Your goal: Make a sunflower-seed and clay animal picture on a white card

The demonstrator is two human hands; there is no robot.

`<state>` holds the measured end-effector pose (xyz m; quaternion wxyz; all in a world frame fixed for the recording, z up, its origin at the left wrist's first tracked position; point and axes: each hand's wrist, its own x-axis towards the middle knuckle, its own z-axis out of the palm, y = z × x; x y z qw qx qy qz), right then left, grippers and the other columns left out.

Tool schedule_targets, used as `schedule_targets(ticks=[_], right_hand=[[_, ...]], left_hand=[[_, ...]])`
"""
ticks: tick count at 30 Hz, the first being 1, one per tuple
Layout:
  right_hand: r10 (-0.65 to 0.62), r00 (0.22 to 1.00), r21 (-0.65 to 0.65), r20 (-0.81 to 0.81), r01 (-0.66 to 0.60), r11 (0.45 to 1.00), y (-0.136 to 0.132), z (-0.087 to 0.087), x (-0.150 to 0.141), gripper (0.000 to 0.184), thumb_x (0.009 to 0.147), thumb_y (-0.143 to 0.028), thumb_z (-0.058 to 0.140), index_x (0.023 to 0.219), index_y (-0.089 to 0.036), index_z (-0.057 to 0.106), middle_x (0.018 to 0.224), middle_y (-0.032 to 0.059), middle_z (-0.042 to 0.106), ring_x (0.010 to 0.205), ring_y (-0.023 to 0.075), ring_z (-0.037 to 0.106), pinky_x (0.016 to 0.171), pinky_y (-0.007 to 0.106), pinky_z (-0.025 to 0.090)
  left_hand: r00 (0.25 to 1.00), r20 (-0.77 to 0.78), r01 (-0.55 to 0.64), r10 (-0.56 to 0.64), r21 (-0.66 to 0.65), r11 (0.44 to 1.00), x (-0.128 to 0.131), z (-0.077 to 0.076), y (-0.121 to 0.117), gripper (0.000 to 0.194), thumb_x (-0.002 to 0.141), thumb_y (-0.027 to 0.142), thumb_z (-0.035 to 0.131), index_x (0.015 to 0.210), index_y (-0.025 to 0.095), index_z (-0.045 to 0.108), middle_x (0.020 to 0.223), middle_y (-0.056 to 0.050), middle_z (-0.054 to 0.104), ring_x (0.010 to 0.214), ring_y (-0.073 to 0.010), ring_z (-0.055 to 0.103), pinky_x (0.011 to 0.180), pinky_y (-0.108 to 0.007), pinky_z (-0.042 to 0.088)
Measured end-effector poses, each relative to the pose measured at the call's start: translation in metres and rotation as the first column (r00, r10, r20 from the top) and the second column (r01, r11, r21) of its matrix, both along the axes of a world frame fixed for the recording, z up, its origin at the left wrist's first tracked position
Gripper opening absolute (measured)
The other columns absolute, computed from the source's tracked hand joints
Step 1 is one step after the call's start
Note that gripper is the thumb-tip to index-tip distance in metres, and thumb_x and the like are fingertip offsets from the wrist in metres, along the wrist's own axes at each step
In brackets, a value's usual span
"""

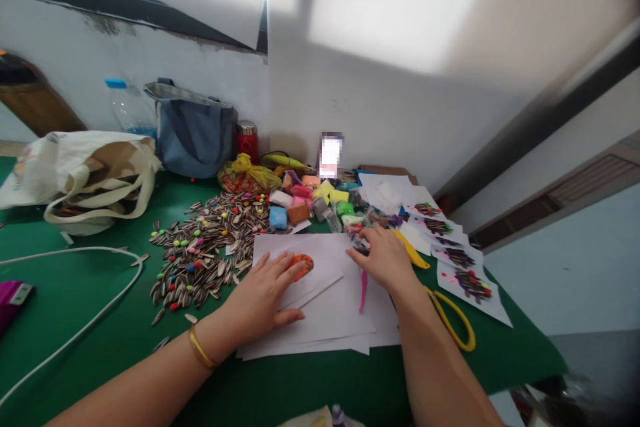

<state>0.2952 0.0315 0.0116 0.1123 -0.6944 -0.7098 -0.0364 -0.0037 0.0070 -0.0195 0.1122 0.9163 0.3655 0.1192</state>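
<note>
My left hand (270, 290) lies flat with its fingers spread on a sheet of white paper (325, 317). Partly under its fingertips is an orange patch of clay (303, 267) with darker marks, stuck on the sheet. At the right edge of the papers my right hand (385, 255) has its thumb and fingers curled round a small dark plastic packet (361, 245); what is inside is hidden. A pink plastic tool (363, 290) lies on the paper just below that hand. Yellow-handled scissors (457, 323) are partly hidden behind my right forearm.
Sunflower seeds (220, 233) mixed with coloured bits spread left of the paper. Packets of coloured clay (300, 213) are piled behind it. Decorated cards (467, 280) line the right edge. A blue bag (193, 133), a cream bag (100, 180) and a white cable (107, 307) are leftward.
</note>
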Motion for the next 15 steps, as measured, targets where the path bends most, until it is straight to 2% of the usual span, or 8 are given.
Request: schedule_targets(ticks=[4, 9, 15], right_hand=[[0.112, 0.990, 0.092, -0.087, -0.104, 0.990, 0.001, -0.008, -0.018, 0.020, 0.089, -0.038, 0.059, 0.096, -0.021, 0.068, 0.103, 0.0100, 0.066, 0.101, 0.0283, 0.055, 0.087, 0.039, 0.038], [0.307, 0.946, 0.031, -0.101, -0.305, 0.952, 0.001, -0.024, -0.044, 0.024, 0.093, -0.029, 0.056, 0.113, -0.023, 0.068, 0.113, 0.0091, 0.066, 0.108, 0.0267, 0.054, 0.093, 0.040, 0.037], [0.344, 0.937, 0.002, -0.069, -0.344, 0.939, 0.000, -0.033, -0.053, 0.023, 0.094, -0.024, 0.054, 0.110, -0.024, 0.070, 0.113, 0.0081, 0.067, 0.109, 0.0259, 0.054, 0.095, 0.042, 0.033]], left_hand=[[1.000, 0.021, -0.003, 0.003, 0.034, 0.999, -0.001, -0.007, 0.002, 0.085, 0.083, 0.050, 0.067, 0.153, 0.028, 0.025, 0.156, -0.011, 0.039, 0.145, -0.0318, 0.032, 0.118, -0.055, 0.025], [0.998, 0.068, -0.011, 0.005, 0.085, 0.996, -0.001, -0.012, 0.004, 0.079, 0.084, 0.048, 0.066, 0.151, 0.023, 0.031, 0.153, -0.013, 0.043, 0.142, -0.0301, 0.039, 0.118, -0.053, 0.028], [0.990, 0.100, -0.111, 0.098, 0.134, 0.985, -0.005, -0.010, 0.009, 0.062, 0.090, 0.045, 0.058, 0.144, 0.019, 0.043, 0.142, -0.015, 0.055, 0.131, -0.0300, 0.052, 0.114, -0.052, 0.034]])
